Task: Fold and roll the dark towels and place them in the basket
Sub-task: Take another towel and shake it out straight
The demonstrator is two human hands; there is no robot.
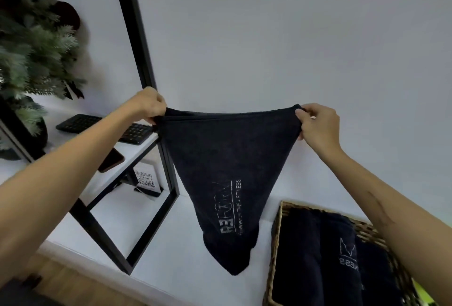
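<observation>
A dark navy terry towel with pale printed lettering hangs in the air in front of the pale wall, stretched by its top edge between two hands. The left hand has its fingers curled round the towel's left corner; the right hand pinches the right corner between thumb and fingers. The top edge runs level from left to right, and the cloth narrows downward to a drooping point just above the white counter. The woven wicker basket, already holding rolled dark towels, sits low on the near right, just below the right forearm and right of the hanging tip. The right hand is therefore nearer the basket, though folding and rolling probably come first, on the counter beneath the towel.
</observation>
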